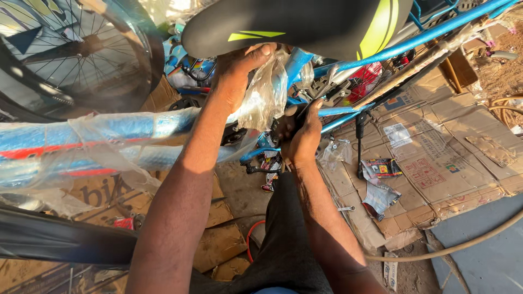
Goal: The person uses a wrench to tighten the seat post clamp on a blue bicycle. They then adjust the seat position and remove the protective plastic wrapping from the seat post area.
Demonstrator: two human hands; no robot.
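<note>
While the left hand [235, 76] reaches up under the black saddle [294, 24], its thumb lies against the saddle's underside and its fingers are curled around the crumpled clear wrap [265, 95] that covers the blue frame [297, 65] at the seat post. The right hand [303, 136] sits lower and just beside it, fingers closed on a small dark part at the frame below the saddle; what that part is cannot be told, since the hand and the wrap hide it. The frame's top tube [81, 139], blue with a red stripe and wrapped in plastic film, runs from the left edge toward the hands and passes behind the left forearm. A wheel [76, 54] with spokes stands at upper left, behind the tube. A thin blue stay [425, 35] runs from the saddle region toward the upper right. The kickstand [360, 144] hangs down to the right of the right hand. Flattened cardboard [436, 158] covers the ground at right, with a small red-and-black packet [384, 167] and scraps of plastic lying on it. A tan hose [463, 242] curves over the ground at lower right. A black tyre [54, 239] crosses the lower left corner.
</note>
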